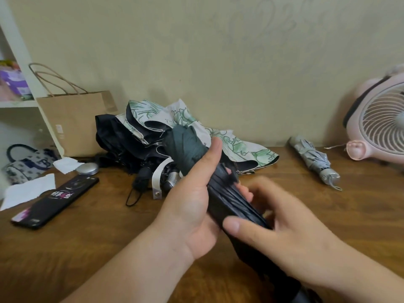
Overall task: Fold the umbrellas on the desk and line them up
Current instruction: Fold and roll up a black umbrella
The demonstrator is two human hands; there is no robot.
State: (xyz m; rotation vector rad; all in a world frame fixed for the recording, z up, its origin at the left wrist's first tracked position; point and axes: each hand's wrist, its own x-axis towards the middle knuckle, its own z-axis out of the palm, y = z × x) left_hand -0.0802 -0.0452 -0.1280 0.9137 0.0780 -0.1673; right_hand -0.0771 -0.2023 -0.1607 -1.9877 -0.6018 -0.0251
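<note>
1. at the far left a patterned handbag (28, 162) sits beside a white shelf (19, 103), with crumpled tissues (30, 191) in front of it on the wooden desk (87, 237).
2. a black phone (56, 202) lies flat near the tissues, a round silver case (87, 169) just beyond its far end.
3. a brown paper bag (76, 121) stands against the wall.
4. to its right a black umbrella (122, 145) and a white umbrella with green flowers (196, 127) lie unfolded in one heap at the back of the desk, overlapping.
5. the left hand (192, 206) grips the dark umbrella (225, 200) around its middle, fingers curled round it and thumb lying up along the cloth; the umbrella is held tilted above the desk, in front of the heap.
6. the right hand (284, 232), blurred, holds the same umbrella lower down, thumb across the pleats and fingers curved round the far side.
7. a silver umbrella (314, 160), already folded, lies well apart on the right of the desk.
8. a pink fan (380, 123) stands at the right edge.
</note>
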